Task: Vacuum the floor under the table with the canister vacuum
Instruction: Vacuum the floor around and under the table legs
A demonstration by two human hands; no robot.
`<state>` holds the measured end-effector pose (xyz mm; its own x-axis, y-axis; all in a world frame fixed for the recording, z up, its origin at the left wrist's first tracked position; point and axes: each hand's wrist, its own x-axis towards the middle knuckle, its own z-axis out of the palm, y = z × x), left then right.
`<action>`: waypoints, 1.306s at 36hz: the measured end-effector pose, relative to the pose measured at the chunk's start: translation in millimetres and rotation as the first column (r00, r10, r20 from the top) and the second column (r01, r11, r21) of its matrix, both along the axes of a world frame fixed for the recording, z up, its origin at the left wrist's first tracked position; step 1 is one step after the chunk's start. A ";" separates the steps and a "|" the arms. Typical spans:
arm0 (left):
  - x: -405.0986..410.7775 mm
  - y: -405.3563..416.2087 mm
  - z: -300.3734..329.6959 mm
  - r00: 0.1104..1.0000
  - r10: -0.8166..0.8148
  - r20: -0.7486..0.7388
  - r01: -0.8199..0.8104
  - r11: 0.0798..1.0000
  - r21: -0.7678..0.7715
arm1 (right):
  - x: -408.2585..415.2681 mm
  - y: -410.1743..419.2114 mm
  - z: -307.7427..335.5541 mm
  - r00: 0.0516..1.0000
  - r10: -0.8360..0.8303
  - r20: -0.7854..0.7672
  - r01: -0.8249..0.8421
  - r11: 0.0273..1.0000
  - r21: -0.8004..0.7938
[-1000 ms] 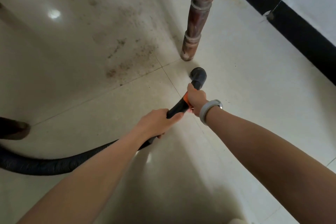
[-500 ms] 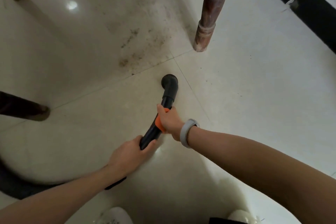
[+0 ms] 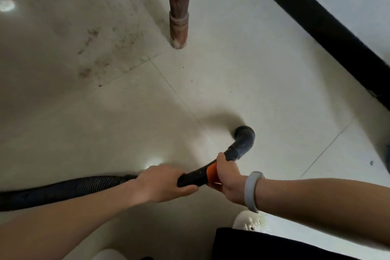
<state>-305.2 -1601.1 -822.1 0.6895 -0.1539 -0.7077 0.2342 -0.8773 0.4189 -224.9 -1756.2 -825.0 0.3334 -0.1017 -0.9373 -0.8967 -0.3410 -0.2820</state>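
1. The vacuum hose (image 3: 63,191), black and ribbed, comes in from the left edge and lies low over the pale floor (image 3: 253,82).
2. Its rigid black handle tube (image 3: 194,176) carries an orange collar (image 3: 212,174) and ends in a curved elbow nozzle (image 3: 242,141), whose round mouth points down at the tile, close to it; contact cannot be judged.
3. The left hand (image 3: 162,183) wraps its fingers round the tube where the ribbed part ends.
4. The right hand (image 3: 229,177) grips the orange collar, thumb along the tube, with a grey wristband (image 3: 252,191) behind it.
5. A turned, reddish-brown wooden table leg (image 3: 178,6) stands well apart from the nozzle, further ahead.
6. Left of the leg the glossy tiles show brown dirty specks (image 3: 99,48).
7. A black baseboard (image 3: 327,27) runs along the wall at the right.
8. White shoes (image 3: 251,222) show at the bottom.
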 end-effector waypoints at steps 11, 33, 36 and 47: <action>59.0 24.5 5.0 0.957 0.284 0.065 -0.288 0.955 0.064 | 88.7 49.9 9.1 0.990 0.084 0.111 -0.099 0.986 0.137; 6.3 113.0 21.8 0.699 0.703 0.132 -0.709 0.705 0.004 | 64.6 189.8 19.9 0.897 0.355 0.264 -0.423 0.863 0.277; -16.0 129.3 18.5 0.632 0.766 0.120 -0.767 0.640 -0.045 | 46.0 211.1 19.3 0.871 0.407 0.276 -0.477 0.836 0.270; -99.4 155.2 8.8 0.277 0.959 0.060 -0.939 0.284 -0.193 | -31.6 281.4 21.0 0.718 0.629 0.298 -0.687 0.708 0.163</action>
